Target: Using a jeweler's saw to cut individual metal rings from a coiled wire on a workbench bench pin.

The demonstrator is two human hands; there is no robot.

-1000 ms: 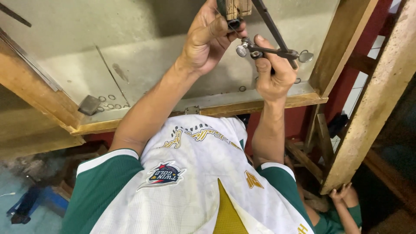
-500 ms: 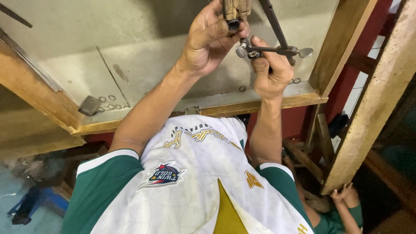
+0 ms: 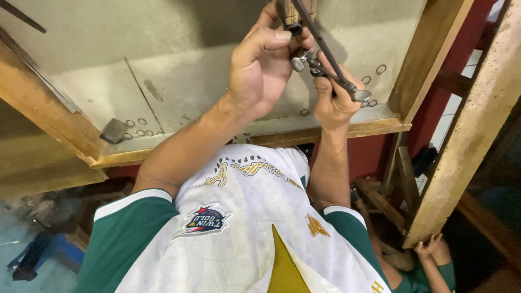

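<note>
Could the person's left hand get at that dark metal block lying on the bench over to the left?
Probably yes: the left hand is up on the wooden piece, but bare benchtop lies between it and the dark block.

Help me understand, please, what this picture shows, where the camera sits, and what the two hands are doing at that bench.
There is no machine here: a person works with two bare hands, and the one camera sits on their head, looking down over a white and green shirt. The left hand closes around a small wooden and metal piece at the top edge. The right hand has its grip on a slim metal tool with round ends, which meets that piece. Below lies a pale workbench with a wooden rim. On it rest several small metal rings and a dark grey block. At the lower right, another person's hand touches a wooden post.
</note>
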